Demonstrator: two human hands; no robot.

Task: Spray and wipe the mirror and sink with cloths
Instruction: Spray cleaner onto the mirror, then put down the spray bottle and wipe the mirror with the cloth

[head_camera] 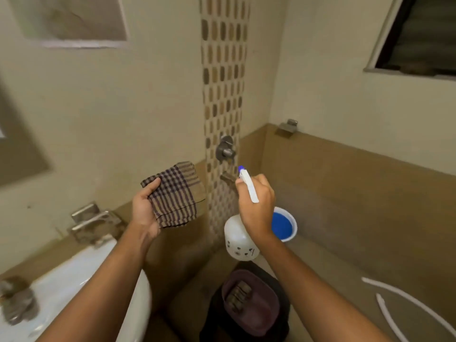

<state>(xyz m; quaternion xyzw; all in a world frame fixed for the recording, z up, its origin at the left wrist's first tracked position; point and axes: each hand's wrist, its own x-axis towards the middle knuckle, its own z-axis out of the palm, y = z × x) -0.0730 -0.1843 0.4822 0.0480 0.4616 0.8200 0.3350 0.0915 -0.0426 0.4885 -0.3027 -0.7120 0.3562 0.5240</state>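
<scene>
My left hand point(145, 208) holds a folded brown checked cloth point(176, 193) at chest height, thumb on top of it. My right hand point(256, 206) grips the neck of a white spray bottle point(239, 239) with a blue nozzle tip, its head pointing up and away. The white sink point(81, 275) lies at the lower left, its chrome tap point(95, 222) behind it. The mirror's lower corner point(74, 21) shows at the top left. A second crumpled cloth point(17, 301) rests on the sink's left rim.
A blue tub point(283, 224) sits behind my right wrist. Below, a dark bucket holds a purple basin point(251, 302). A wall valve point(225, 148) is on the mosaic tile strip. A window point(419, 33) is at the top right, and a white hose point(404, 299) lies at the lower right.
</scene>
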